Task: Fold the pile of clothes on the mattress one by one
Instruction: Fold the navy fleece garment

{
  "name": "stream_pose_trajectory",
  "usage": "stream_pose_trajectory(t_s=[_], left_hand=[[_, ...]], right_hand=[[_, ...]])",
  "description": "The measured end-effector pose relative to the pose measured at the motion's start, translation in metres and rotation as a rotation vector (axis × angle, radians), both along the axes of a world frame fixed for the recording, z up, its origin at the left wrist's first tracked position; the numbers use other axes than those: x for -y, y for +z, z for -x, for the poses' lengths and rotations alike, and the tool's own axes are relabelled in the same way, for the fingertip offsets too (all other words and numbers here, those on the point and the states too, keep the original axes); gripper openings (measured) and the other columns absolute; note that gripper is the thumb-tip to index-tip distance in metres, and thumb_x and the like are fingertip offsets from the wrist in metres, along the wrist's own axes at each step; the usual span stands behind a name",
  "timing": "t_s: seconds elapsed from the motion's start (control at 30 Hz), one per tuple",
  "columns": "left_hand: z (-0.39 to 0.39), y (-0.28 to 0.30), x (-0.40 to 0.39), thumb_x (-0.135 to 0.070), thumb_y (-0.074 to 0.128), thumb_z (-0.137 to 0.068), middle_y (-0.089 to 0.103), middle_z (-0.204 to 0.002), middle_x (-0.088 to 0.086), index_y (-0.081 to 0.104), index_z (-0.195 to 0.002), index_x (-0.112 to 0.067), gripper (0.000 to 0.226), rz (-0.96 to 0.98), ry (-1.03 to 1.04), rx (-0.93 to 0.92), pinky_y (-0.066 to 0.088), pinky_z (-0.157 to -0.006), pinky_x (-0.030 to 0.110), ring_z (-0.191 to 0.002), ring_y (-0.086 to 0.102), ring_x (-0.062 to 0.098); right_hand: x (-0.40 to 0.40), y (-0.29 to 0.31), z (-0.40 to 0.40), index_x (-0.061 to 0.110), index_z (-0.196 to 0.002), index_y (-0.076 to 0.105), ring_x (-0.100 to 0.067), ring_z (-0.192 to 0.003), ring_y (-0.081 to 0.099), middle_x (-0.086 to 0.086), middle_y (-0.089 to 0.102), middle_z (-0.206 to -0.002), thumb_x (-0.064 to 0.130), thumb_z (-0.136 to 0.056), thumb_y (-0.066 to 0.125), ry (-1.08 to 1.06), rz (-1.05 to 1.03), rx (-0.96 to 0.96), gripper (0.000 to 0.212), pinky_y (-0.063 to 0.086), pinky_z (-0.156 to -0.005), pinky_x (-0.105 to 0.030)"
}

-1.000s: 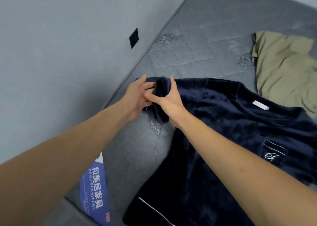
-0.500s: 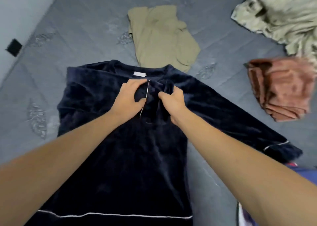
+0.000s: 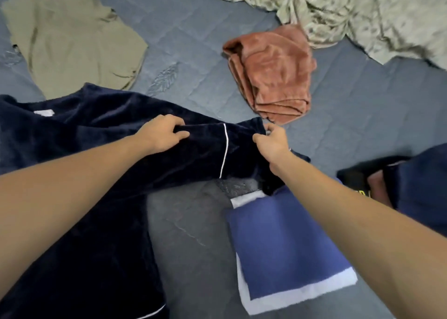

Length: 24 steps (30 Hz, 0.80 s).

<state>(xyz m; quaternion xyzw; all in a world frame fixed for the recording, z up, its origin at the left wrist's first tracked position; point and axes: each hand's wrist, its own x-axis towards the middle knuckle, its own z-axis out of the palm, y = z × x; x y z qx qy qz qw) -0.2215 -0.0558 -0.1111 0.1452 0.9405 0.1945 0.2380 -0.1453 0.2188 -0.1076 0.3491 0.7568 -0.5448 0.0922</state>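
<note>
Upper left: flat olive-khaki cotton garment (image 3: 72, 37) on quilted grey mattress (image 3: 193, 222). Centre left: dark navy velvet pyjama top (image 3: 84, 197), left hand (image 3: 162, 134) gripping its white-piped sleeve (image 3: 217, 149), right hand (image 3: 272, 140) pinching the cuff. Right of centre: folded rust-pink plush cloth (image 3: 273, 76).

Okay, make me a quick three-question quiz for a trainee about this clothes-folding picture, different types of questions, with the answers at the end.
1. True or false: both hands grip the navy top's sleeve.
2. Which hand is at the cuff end, past the white piping? A) left hand B) right hand
3. Fill in: the folded garment just beyond the sleeve's cuff is ____ coloured.

Key: 1 true; 2 B; 3 rust, the rust garment on the mattress.
</note>
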Motion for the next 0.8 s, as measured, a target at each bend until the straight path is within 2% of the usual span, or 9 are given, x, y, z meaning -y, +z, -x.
stream_pose_trajectory(t_s=[0.13, 0.2, 0.3, 0.4, 0.5, 0.57, 0.63, 0.73, 0.8], left_hand=[[0.007, -0.008, -0.057, -0.037, 0.058, -0.103, 0.072, -0.095, 0.0, 0.066, -0.1, -0.021, 0.019, -0.134, -0.062, -0.139, 0.053, -0.083, 0.049, -0.094, 0.066, 0.028], [0.011, -0.012, -0.079, -0.038, 0.057, -0.104, 0.07, -0.093, 0.0, 0.064, -0.098, -0.019, 0.021, -0.19, -0.09, -0.12, 0.052, -0.08, 0.05, -0.09, 0.065, 0.026], [0.014, -0.023, -0.09, -0.04, 0.059, -0.103, 0.066, -0.088, -0.002, 0.06, -0.092, -0.021, 0.022, -0.176, -0.123, -0.068, 0.05, -0.078, 0.045, -0.088, 0.063, 0.026], [0.014, -0.024, -0.07, -0.055, 0.063, -0.097, 0.068, -0.093, -0.006, 0.061, -0.1, -0.027, 0.028, -0.099, -0.109, -0.034, 0.049, -0.079, 0.041, -0.088, 0.062, 0.02], [0.022, -0.017, -0.027, -0.07, 0.07, -0.083, 0.068, -0.083, -0.005, 0.06, -0.093, -0.031, 0.041, -0.014, -0.089, 0.027, 0.051, -0.075, 0.04, -0.078, 0.062, 0.014], [0.032, -0.008, 0.01, -0.07, 0.075, -0.077, 0.069, -0.086, -0.006, 0.061, -0.089, -0.033, 0.041, 0.025, -0.106, 0.137, 0.053, -0.078, 0.039, -0.081, 0.065, 0.015], [0.043, -0.001, 0.044, -0.063, 0.079, -0.079, 0.069, -0.088, -0.008, 0.063, -0.089, -0.032, 0.036, 0.12, -0.143, 0.204, 0.05, -0.078, 0.037, -0.083, 0.064, 0.015], [0.06, 0.001, 0.077, -0.037, 0.077, -0.09, 0.066, -0.08, -0.003, 0.064, -0.086, -0.021, 0.02, 0.243, -0.18, 0.212, 0.046, -0.074, 0.035, -0.081, 0.062, 0.022], [0.07, 0.0, 0.087, -0.023, 0.072, -0.095, 0.065, -0.079, 0.003, 0.062, -0.084, -0.013, 0.018, 0.198, -0.188, 0.203, 0.045, -0.075, 0.036, -0.081, 0.061, 0.026]], right_hand=[[-0.045, -0.004, -0.022, 0.013, -0.089, 0.06, -0.029, -0.081, 0.065, -0.007, 0.067, -0.086, 0.004, -0.083, 0.059, 0.021, -0.173, 0.09, 0.01, 0.054, -0.07, -0.037], [-0.057, -0.004, -0.029, 0.008, -0.1, 0.058, -0.03, -0.085, 0.063, -0.008, 0.063, -0.089, 0.005, -0.083, 0.059, 0.066, -0.289, 0.134, 0.018, 0.054, -0.071, -0.039], [-0.059, -0.006, -0.034, 0.009, -0.109, 0.047, -0.032, -0.086, 0.055, -0.005, 0.052, -0.085, 0.002, -0.083, 0.061, 0.205, -0.445, 0.194, 0.03, 0.044, -0.071, -0.037], [-0.051, -0.01, -0.031, 0.015, -0.123, 0.044, -0.034, -0.1, 0.053, -0.009, 0.051, -0.112, 0.005, -0.08, 0.068, 0.471, -0.671, 0.191, 0.05, 0.044, -0.076, -0.041], [-0.054, -0.015, -0.022, 0.022, -0.139, 0.044, -0.034, -0.127, 0.043, -0.011, 0.047, -0.132, 0.02, -0.079, 0.072, 0.624, -0.795, 0.26, 0.066, 0.039, -0.098, -0.047], [-0.062, -0.018, -0.012, 0.019, -0.139, 0.05, -0.037, -0.127, 0.049, -0.015, 0.056, -0.131, 0.021, -0.081, 0.071, 0.605, -0.738, 0.322, 0.061, 0.043, -0.1, -0.047], [-0.071, -0.018, -0.004, 0.013, -0.127, 0.06, -0.04, -0.115, 0.059, -0.019, 0.066, -0.121, 0.016, -0.083, 0.07, 0.608, -0.642, 0.336, 0.045, 0.05, -0.088, -0.041], [-0.078, -0.013, 0.004, 0.011, -0.106, 0.063, -0.041, -0.104, 0.063, -0.016, 0.067, -0.103, 0.013, -0.088, 0.07, 0.6, -0.585, 0.289, 0.018, 0.043, -0.078, -0.037], [-0.083, -0.009, 0.01, 0.014, -0.099, 0.06, -0.043, -0.104, 0.062, -0.018, 0.066, -0.101, 0.015, -0.09, 0.069, 0.574, -0.619, 0.241, 0.013, 0.044, -0.078, -0.039]])
